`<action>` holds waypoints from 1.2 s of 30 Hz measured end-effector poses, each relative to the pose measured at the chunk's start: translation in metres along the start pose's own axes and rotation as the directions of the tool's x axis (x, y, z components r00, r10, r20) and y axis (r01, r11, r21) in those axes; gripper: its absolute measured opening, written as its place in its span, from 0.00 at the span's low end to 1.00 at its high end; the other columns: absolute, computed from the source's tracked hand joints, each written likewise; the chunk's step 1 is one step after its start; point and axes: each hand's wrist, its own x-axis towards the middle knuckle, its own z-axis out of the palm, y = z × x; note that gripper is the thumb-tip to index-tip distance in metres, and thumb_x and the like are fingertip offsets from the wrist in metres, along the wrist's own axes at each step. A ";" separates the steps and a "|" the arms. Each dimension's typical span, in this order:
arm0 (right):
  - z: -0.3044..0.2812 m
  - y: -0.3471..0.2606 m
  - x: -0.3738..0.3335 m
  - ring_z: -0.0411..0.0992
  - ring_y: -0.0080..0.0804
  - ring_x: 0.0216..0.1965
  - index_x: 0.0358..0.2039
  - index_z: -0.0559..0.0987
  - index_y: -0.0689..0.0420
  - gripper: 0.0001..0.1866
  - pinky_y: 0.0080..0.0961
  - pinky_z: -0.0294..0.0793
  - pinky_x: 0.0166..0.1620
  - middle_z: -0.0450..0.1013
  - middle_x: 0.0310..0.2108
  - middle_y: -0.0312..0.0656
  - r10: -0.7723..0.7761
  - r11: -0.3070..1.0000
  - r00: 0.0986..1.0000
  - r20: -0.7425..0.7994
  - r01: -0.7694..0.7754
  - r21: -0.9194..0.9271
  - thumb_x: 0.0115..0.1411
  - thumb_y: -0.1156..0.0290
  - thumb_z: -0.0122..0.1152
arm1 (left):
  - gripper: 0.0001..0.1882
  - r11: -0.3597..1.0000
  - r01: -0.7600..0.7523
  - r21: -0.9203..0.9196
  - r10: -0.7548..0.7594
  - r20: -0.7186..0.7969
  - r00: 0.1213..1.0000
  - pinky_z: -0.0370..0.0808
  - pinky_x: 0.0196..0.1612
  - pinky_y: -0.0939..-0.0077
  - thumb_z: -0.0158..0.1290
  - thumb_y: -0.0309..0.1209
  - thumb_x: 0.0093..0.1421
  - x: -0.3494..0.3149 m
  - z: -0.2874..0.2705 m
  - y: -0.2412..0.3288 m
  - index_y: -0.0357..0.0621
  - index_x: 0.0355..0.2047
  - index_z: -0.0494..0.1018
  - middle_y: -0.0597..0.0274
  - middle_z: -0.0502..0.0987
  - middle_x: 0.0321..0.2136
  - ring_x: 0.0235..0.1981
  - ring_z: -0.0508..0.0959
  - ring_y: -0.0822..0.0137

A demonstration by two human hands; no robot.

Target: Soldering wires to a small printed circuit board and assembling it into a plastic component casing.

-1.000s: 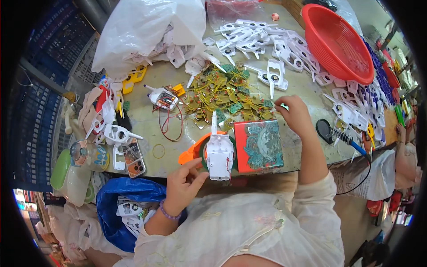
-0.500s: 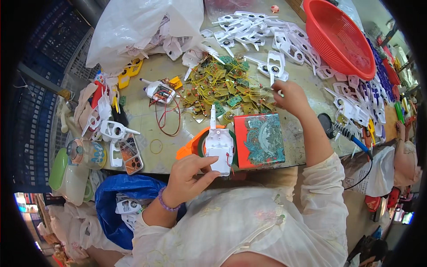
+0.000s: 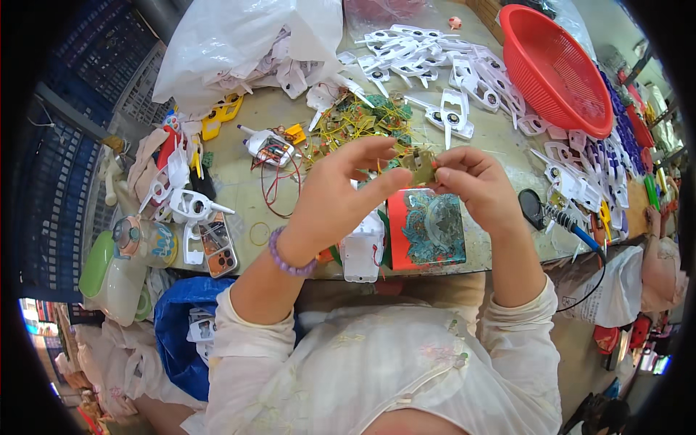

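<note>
Over the table's middle, my right hand (image 3: 475,187) pinches a small circuit board (image 3: 419,165) by its right end. My left hand (image 3: 339,192) is raised beside it, fingers apart, with the thumb tip close to the board's left edge; whether it touches I cannot tell. Below my hands a white plastic housing (image 3: 362,250) lies at the table's front edge, a thin red wire at its right side. To its right is a red box or book (image 3: 429,230) with a teal pattern. Behind my hands spreads a heap of circuit boards with yellow wires (image 3: 377,116), partly hidden.
White plastic shells (image 3: 409,52) are piled at the back, near a red basket (image 3: 554,69) and a white bag (image 3: 246,43). A soldering iron (image 3: 580,226) rests at the right. Phone (image 3: 219,250) and jug (image 3: 145,243) stand left, above a blue bag (image 3: 181,326).
My right hand has come back from the heap toward me, with a circuit board in it. My left hand has left the white housing and risen toward the board.
</note>
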 end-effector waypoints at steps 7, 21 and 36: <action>0.011 0.007 -0.021 0.75 0.31 0.41 0.33 0.80 0.61 0.10 0.24 0.75 0.43 0.76 0.40 0.43 -0.586 0.660 0.806 0.083 0.534 -0.528 0.50 0.85 0.61 | 0.19 0.922 -0.118 -0.369 0.144 0.044 0.989 0.74 0.41 0.78 0.58 0.29 0.57 0.007 -0.013 -0.012 0.37 0.48 0.70 0.64 0.76 0.37 0.38 0.75 0.74; 0.022 0.042 -0.024 0.72 0.32 0.45 0.44 0.74 0.60 0.22 0.27 0.73 0.46 0.71 0.45 0.44 -0.710 0.667 0.689 -0.146 0.592 -0.452 0.46 0.81 0.69 | 0.14 0.871 0.292 -0.395 -0.192 0.273 0.943 0.73 0.34 0.83 0.55 0.35 0.61 0.001 0.014 -0.022 0.36 0.41 0.75 0.64 0.79 0.31 0.32 0.78 0.77; 0.002 0.009 -0.030 0.71 0.43 0.40 0.49 0.75 0.58 0.21 0.28 0.70 0.43 0.71 0.41 0.47 -0.353 0.519 0.902 0.250 0.411 -0.749 0.53 0.83 0.57 | 0.10 0.829 -0.362 0.427 0.254 0.290 0.923 0.70 0.42 0.67 0.55 0.20 0.51 -0.041 -0.024 -0.034 0.41 0.34 0.77 0.60 0.78 0.34 0.38 0.75 0.58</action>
